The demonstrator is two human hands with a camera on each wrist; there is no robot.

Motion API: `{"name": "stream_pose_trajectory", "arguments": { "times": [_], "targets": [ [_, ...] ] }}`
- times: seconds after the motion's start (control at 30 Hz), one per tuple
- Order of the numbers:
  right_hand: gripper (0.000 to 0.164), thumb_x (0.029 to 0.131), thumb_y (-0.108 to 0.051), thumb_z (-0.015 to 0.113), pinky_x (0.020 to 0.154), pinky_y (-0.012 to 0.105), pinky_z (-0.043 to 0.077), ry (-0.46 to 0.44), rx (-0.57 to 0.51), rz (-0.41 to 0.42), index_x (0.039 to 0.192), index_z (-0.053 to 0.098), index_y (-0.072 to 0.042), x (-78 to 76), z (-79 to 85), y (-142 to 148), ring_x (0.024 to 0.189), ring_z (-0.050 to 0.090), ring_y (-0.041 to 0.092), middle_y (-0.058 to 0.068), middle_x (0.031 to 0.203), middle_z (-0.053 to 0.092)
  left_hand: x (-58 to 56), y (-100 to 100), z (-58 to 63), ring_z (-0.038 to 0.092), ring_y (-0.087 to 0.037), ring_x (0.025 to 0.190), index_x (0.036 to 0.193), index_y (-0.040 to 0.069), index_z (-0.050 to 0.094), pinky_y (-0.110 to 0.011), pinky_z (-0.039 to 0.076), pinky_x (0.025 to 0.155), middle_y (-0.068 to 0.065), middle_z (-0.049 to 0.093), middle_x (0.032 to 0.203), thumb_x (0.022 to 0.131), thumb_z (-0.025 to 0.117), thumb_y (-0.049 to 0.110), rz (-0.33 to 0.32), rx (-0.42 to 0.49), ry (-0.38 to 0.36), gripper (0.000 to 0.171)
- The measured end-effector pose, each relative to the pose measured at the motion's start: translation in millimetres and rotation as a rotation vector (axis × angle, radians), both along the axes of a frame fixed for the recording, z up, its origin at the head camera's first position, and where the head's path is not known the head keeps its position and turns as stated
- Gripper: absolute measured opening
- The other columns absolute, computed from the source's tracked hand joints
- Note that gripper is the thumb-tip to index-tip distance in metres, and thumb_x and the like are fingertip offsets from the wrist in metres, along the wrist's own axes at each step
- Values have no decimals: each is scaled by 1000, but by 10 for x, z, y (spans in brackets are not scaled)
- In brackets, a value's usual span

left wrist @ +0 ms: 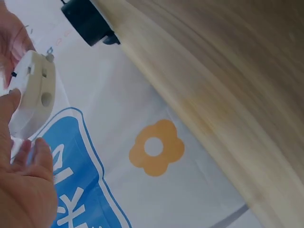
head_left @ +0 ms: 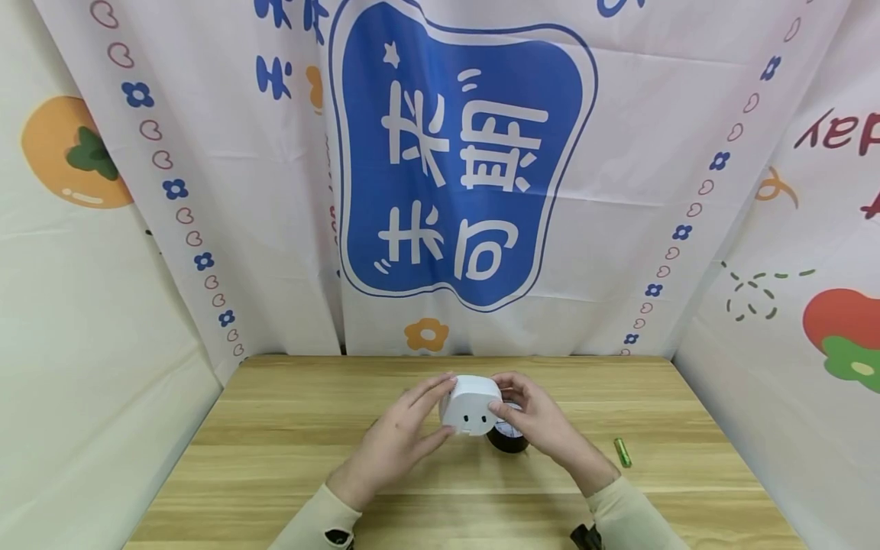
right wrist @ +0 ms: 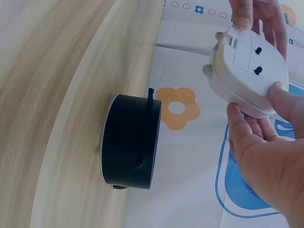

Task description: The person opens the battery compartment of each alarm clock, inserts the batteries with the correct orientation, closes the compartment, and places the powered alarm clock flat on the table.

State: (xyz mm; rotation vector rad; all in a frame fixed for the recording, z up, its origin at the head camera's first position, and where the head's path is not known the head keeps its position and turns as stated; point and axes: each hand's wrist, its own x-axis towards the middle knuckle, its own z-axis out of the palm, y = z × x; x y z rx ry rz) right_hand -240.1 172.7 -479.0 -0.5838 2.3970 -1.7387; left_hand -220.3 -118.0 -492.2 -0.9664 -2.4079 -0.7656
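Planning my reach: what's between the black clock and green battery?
In the head view, the right hand and wrist lie between black clock and green battery.

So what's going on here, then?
A person is holding a white device above the wooden table, the left grip on one side and the right grip on the other. Two black knobs on it face the person. A round black object, perhaps a clock, sits on the table near the right grip. A small green cylinder, possibly a battery, lies farther right.

One white device, one clock, one battery
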Motion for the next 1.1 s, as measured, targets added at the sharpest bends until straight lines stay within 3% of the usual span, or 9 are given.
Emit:
{"name": "stream_pose_trajectory", "arguments": {
  "times": [0.17, 0.27, 0.47, 0.6, 0.87, 1.1],
  "targets": [
    [44, 116, -4, 71, 115, 20, 62, 14, -37, -4, 155, 57, 10, 13, 10, 2, 155, 63, 52, 32, 155, 67, 1, 36, 23, 68, -35, 157, 175, 14, 53, -45, 63, 127, -12, 62, 175, 98, 97, 13, 1, 208, -323, 89],
    [44, 115, 0, 70, 116, 19, 61, 22, -60, 1, 155, 56, 10, 20, 7, 7, 158, 60, 55, 33, 157, 65, 0, 53, 37, 64, -38, 160, 175, 11, 53, -42, 61, 128, -14, 61, 175, 98, 95, 5, -32, 349, -502, 87],
    [46, 114, 2, 70, 115, 18, 62, 22, -93, 7, 157, 54, 10, 29, 0, 15, 157, 62, 49, 35, 160, 62, -14, 64, 33, 62, -45, 161, 169, 5, 59, -39, 58, 130, -19, 62, 173, 103, 91, 6, -93, 504, -668, 73],
    [47, 114, 3, 69, 114, 18, 63, 16, -116, 10, 157, 53, 10, 27, -9, 10, 151, 67, 36, 34, 158, 63, -10, 57, 20, 66, -48, 157, 160, 2, 67, -38, 59, 128, -23, 69, 165, 105, 89, 9, -92, 537, -697, 59],
    [52, 116, -4, 71, 116, 19, 62, -5, -134, 13, 163, 53, 9, 34, -12, 9, 156, 62, 52, 34, 163, 63, -1, 59, 24, 69, -49, 152, 155, -2, 70, -31, 64, 120, -27, 71, 161, 105, 88, 5, -99, 574, -684, 54],
    [56, 118, -10, 71, 118, 20, 62, -11, -143, 15, 166, 51, 11, 28, -2, 1, 161, 58, 55, 36, 170, 57, 23, 41, 39, 77, -43, 143, 150, 1, 75, -33, 65, 120, -21, 77, 152, 101, 91, 2, -42, 509, -512, 52]
  ]
}}
